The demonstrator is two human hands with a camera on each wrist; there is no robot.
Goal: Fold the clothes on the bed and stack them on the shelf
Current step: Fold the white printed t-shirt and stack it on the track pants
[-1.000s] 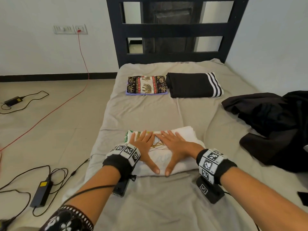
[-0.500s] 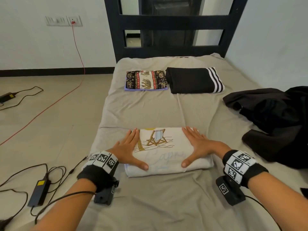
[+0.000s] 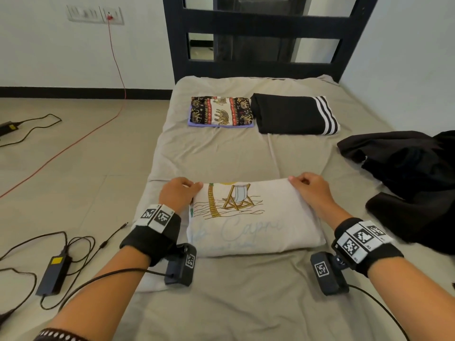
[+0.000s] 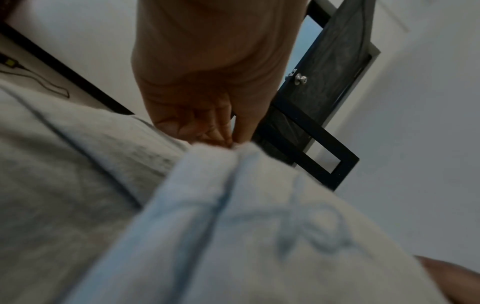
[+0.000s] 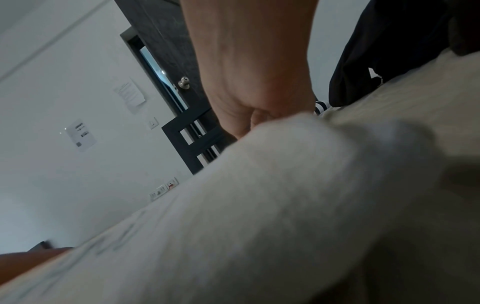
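Two hands pinch the far corners of the folded white T-shirt [image 3: 253, 217], which lies flat on the near part of the bed [image 3: 221, 299], its beach-chair print facing up. The left hand [image 3: 177, 193] has its fingers curled at the far-left corner, thumb and fingertips closed on the fabric edge; the left wrist view shows the fingers [image 4: 218, 131] meeting right at the cloth's bunched corner [image 4: 221, 156]. The right hand [image 3: 310, 190] does the same at the far-right corner, fingers tucked down over the edge, and the right wrist view shows its curled fingers [image 5: 257, 117] against the white fold [image 5: 285, 164]. Both wrists carry black bands with printed markers, and a small black camera hangs under each.

Beyond both grips, toward the dark headboard [image 3: 261, 23], sit two folded pieces side by side, nearly touching: an elephant-print cloth [image 3: 221, 110] beyond the left grip and a black garment with white stripes [image 3: 293, 114] beyond the right. Well off to the right of the right grip lies a heap of unfolded black clothing [image 3: 408, 175] on the bed's edge. To the left of the left grip, on the tiled floor, lie a black power adapter [image 3: 53, 274] with looping cables and a red cable [image 3: 115, 57] running up to a wall socket.
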